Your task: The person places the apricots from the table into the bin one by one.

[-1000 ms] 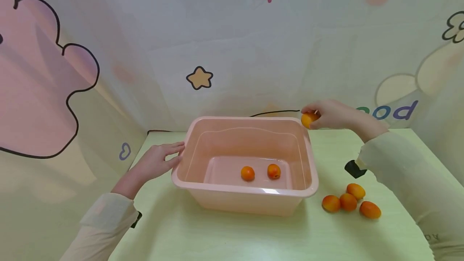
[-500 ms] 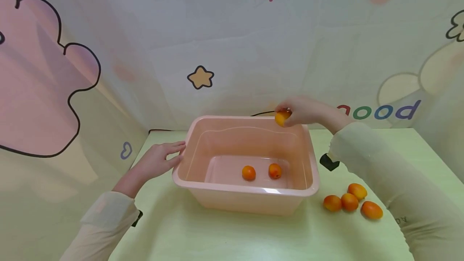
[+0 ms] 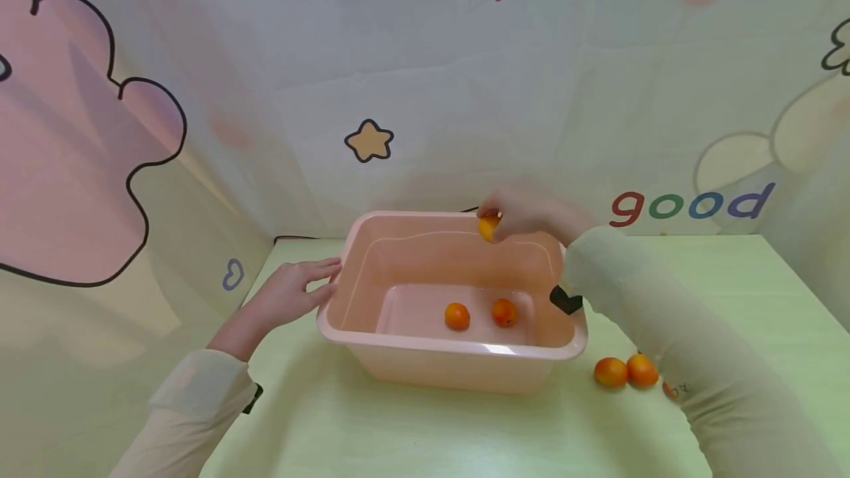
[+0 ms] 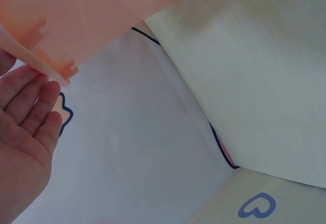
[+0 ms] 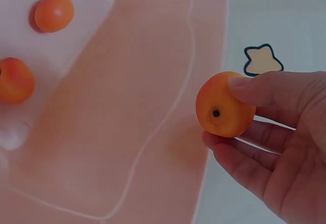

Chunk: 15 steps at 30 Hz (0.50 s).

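A pink plastic basin [image 3: 458,371] stands on the table, with two orange-red apricots [image 3: 457,316] on its floor. My right hand [image 3: 524,214] pinches another apricot [image 5: 219,119] between thumb and fingers, over the basin's back rim. The right wrist view shows this fruit's dark stem spot towards the camera. At the basin's left rim, my left hand [image 3: 287,295] rests with its fingertips against the edge, the fingers fairly straight. In the left wrist view those fingers [image 4: 30,102] lie at the underside of the rim.
More apricots [image 3: 610,372] lie on the pale green table [image 3: 412,434] right of the basin, partly hidden by my right sleeve [image 3: 671,345]. A printed curtain [image 3: 432,94] hangs close behind the basin and along the left side.
My right hand has carried its apricot leftward from the basin's back right corner to above the back rim. The left hand stays at the left rim. My right sleeve now covers some table apricots.
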Motion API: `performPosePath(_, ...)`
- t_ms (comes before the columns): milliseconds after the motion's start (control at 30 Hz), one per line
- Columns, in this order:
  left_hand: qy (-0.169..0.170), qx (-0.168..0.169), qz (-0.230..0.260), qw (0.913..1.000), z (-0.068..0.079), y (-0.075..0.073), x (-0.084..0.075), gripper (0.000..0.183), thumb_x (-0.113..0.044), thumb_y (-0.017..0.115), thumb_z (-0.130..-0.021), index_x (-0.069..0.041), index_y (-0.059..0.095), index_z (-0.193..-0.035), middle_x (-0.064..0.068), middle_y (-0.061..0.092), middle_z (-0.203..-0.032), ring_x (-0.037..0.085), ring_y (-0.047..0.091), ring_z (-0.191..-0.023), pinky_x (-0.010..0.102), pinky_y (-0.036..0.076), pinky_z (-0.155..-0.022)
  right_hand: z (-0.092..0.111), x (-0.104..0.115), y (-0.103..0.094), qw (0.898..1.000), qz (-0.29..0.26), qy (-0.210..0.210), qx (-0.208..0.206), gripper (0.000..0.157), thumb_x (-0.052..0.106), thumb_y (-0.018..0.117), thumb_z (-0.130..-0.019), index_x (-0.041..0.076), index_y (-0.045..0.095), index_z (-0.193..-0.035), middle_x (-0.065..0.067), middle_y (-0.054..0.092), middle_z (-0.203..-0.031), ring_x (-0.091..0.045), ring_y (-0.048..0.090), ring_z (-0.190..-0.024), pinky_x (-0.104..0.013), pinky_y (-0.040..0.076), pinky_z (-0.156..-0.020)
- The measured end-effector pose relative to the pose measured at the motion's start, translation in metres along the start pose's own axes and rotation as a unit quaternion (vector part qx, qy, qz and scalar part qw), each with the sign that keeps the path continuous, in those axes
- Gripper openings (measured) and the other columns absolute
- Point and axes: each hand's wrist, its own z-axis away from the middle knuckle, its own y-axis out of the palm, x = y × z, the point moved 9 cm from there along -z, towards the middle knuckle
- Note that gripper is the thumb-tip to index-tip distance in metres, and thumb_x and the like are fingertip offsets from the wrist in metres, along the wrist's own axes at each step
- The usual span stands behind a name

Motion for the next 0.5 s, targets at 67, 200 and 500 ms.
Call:
performPosePath(67, -0.001, 0.000, 0.001, 1.0000, 0.000, 0.000, 0.000, 0.042, -0.024, 0.053, -0.087, -0.007, 0.049, -0.126, 0.008, 0.049, -0.129, 0.030, 0.051, -0.112, 0.034, 0.042, -0.074, -0.004, -0.001, 0.008, 1.000, -0.010, 0.003, 0.012, 0.022, 0.002, 0.060, -0.074, 0.008, 0.065, -0.095, -0.005, 0.057, -0.084, -0.022, 0.048, -0.081, -0.029, 0.042, -0.070)
performPosePath(200, -0.001, -0.001, 0.004, 1.0000, 0.000, 0.000, 0.001, 0.042, -0.023, 0.054, -0.087, -0.007, 0.049, -0.126, 0.008, 0.049, -0.130, 0.030, 0.052, -0.112, 0.034, 0.042, -0.073, -0.011, -0.005, 0.024, 0.999, -0.029, 0.025, 0.037, 0.026, 0.002, 0.059, -0.076, 0.009, 0.062, -0.101, -0.006, 0.054, -0.088, -0.023, 0.046, -0.085, -0.029, 0.041, -0.071)
performPosePath(500, -0.003, -0.002, 0.011, 0.9999, 0.000, -0.001, 0.001, 0.043, -0.023, 0.055, -0.086, -0.007, 0.049, -0.126, 0.007, 0.049, -0.130, 0.029, 0.051, -0.112, 0.034, 0.042, -0.074, -0.018, -0.008, 0.052, 0.989, -0.112, 0.068, 0.074, 0.012, -0.005, 0.050, -0.072, 0.004, 0.051, -0.080, -0.003, 0.039, -0.070, -0.019, 0.040, -0.069, -0.028, 0.032, -0.060)
